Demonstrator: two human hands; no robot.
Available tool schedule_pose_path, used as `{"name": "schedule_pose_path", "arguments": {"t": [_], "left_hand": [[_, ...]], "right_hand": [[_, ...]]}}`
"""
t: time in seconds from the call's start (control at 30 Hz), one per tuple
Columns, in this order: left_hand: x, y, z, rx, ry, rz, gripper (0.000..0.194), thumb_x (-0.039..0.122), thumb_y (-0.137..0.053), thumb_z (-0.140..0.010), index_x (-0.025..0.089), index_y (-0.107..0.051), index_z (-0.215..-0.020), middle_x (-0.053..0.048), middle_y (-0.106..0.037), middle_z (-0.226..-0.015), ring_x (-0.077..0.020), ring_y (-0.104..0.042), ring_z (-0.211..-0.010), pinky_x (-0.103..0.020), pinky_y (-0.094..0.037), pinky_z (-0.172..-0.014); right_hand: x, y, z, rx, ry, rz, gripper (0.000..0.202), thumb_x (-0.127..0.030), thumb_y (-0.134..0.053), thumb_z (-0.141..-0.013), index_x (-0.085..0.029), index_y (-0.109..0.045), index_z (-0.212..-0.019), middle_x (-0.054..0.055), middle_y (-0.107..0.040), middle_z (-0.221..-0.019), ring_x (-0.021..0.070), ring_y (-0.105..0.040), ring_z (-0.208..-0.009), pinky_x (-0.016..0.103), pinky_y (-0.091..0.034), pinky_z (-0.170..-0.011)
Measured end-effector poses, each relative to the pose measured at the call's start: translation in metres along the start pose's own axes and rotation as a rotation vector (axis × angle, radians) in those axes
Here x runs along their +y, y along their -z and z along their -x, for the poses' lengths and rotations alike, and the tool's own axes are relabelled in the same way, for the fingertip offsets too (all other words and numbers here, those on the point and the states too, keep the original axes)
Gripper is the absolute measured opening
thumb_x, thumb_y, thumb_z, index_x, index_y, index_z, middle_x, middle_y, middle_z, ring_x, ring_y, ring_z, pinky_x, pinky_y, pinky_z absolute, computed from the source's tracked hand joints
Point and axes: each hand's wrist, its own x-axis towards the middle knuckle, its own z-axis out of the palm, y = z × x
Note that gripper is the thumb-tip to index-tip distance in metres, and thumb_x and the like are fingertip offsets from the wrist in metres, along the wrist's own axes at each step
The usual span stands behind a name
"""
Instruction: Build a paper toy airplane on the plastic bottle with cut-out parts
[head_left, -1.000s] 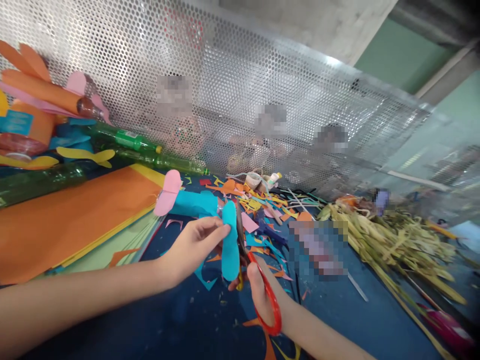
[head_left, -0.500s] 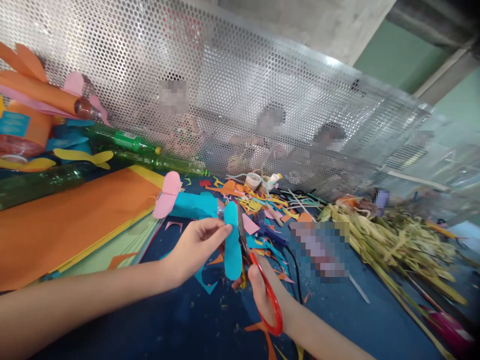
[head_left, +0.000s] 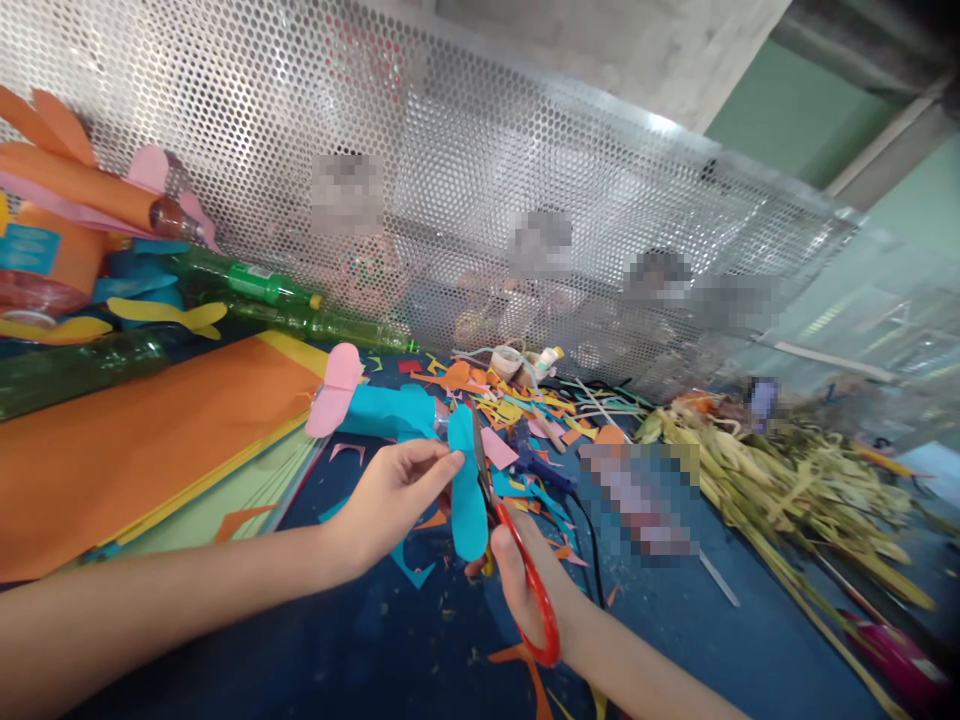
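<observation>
2 bare hands were at the blue cutout, a long paper shape with rounded ends, held upright above the table. The left hand pinched it between thumb and fingertips at its left edge. The right hand was wrapped on the scissors, its thumb through the red handle loop. The blades pointed up along the right edge of the blue cutout and looked nearly together; whether they touched the paper could not be told.

Just behind and left of the blue cutout lay a blue-wrapped bottle, with a pink cutout at the end away from it. Farther left of the blue cutout was a stack of paper sheets, orange on top. Beyond that stack, well apart from the blue cutout, lay 2 clear green bottles. Behind it were many colored paper scraps, and to its right a dark blue tool. Dry leaves spread far to its right. Past everything, beyond the blue cutout, stood a perforated metal screen, with at least 3 people visible through it.
</observation>
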Motion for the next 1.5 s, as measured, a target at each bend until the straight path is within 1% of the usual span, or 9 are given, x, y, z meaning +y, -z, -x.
{"name": "schedule_pose_path", "arguments": {"t": [0.3,0.63,0.77,0.97,1.03,1.13,1.27,1.4,1.5], "left_hand": [[0.001,-0.002,0.001,-0.031,0.004,0.06,0.028,0.035,-0.054,-0.084,0.015,-0.058,-0.065,0.003,-0.057,-0.057,-0.0081,-0.056,-0.053,-0.018,-0.048,-0.053],[0.001,-0.002,0.0,-0.02,0.04,0.104,0.025,0.035,-0.058,-0.081,0.015,-0.061,-0.065,0.002,-0.058,-0.06,-0.0088,-0.056,-0.056,-0.019,-0.049,-0.056],[0.001,-0.001,-0.003,0.01,0.014,0.081,0.025,0.036,-0.059,-0.08,0.016,-0.061,-0.065,0.002,-0.057,-0.061,-0.0091,-0.054,-0.057,-0.02,-0.047,-0.058],[0.0,0.001,-0.003,-0.03,0.022,0.02,0.028,0.04,-0.057,-0.079,0.016,-0.063,-0.066,0.0,-0.058,-0.062,-0.013,-0.056,-0.061,-0.025,-0.049,-0.062],[0.001,0.003,-0.004,-0.037,0.019,-0.022,0.029,0.04,-0.057,-0.08,0.015,-0.062,-0.065,0.0,-0.057,-0.062,-0.0129,-0.055,-0.061,-0.025,-0.048,-0.062],[0.006,0.006,-0.007,0.018,-0.01,-0.067,0.025,0.04,-0.057,-0.08,0.016,-0.06,-0.073,0.001,-0.056,-0.067,-0.0115,-0.053,-0.063,-0.022,-0.045,-0.059],[0.01,0.008,-0.012,0.073,-0.102,-0.055,0.018,0.035,-0.058,-0.08,0.018,-0.055,-0.085,0.003,-0.055,-0.072,-0.0098,-0.052,-0.066,-0.02,-0.043,-0.061],[0.006,0.007,-0.015,0.051,-0.068,0.001,0.017,0.032,-0.06,-0.078,0.017,-0.052,-0.078,0.004,-0.051,-0.067,-0.0085,-0.05,-0.061,-0.02,-0.044,-0.058],[0.001,0.007,-0.014,-0.022,-0.009,0.084,0.018,0.032,-0.06,-0.078,0.018,-0.049,-0.075,0.004,-0.054,-0.064,-0.0103,-0.054,-0.06,-0.024,-0.048,-0.06]], "right_hand": [[-0.001,-0.004,0.0,0.042,-0.082,-0.075,0.038,-0.048,-0.03,-0.093,-0.021,-0.049,-0.075,0.002,-0.055,-0.066,0.0141,-0.06,-0.056,0.021,-0.051,-0.05],[0.01,-0.007,0.002,0.017,-0.128,-0.115,0.042,-0.053,-0.027,-0.092,-0.02,-0.043,-0.071,-0.001,-0.049,-0.06,0.0121,-0.057,-0.048,0.02,-0.048,-0.044],[0.007,-0.004,0.001,0.013,-0.089,-0.045,0.045,-0.055,-0.025,-0.092,-0.019,-0.046,-0.074,-0.001,-0.05,-0.059,0.0127,-0.057,-0.047,0.021,-0.046,-0.045],[0.006,-0.004,0.002,0.02,-0.11,-0.047,0.042,-0.054,-0.025,-0.092,-0.02,-0.048,-0.084,0.003,-0.057,-0.071,0.0133,-0.059,-0.05,0.023,-0.048,-0.048],[0.008,-0.003,0.001,0.009,-0.113,-0.05,0.04,-0.052,-0.025,-0.093,-0.02,-0.048,-0.083,0.002,-0.056,-0.068,0.0134,-0.059,-0.049,0.023,-0.048,-0.046],[0.012,-0.002,0.0,-0.018,-0.119,-0.052,0.039,-0.051,-0.025,-0.093,-0.021,-0.048,-0.082,0.001,-0.05,-0.063,0.014,-0.057,-0.049,0.023,-0.048,-0.045],[0.018,-0.002,0.0,-0.034,-0.132,-0.066,0.038,-0.05,-0.024,-0.093,-0.021,-0.047,-0.083,0.001,-0.048,-0.066,0.014,-0.055,-0.052,0.024,-0.05,-0.046],[0.018,-0.004,0.001,-0.027,-0.14,-0.049,0.041,-0.052,-0.024,-0.093,-0.02,-0.046,-0.081,0.001,-0.049,-0.066,0.0142,-0.056,-0.052,0.024,-0.049,-0.046],[0.013,-0.004,0.001,0.008,-0.128,-0.036,0.042,-0.054,-0.025,-0.092,-0.021,-0.047,-0.08,0.0,-0.05,-0.064,0.0136,-0.056,-0.049,0.023,-0.048,-0.045]]}}
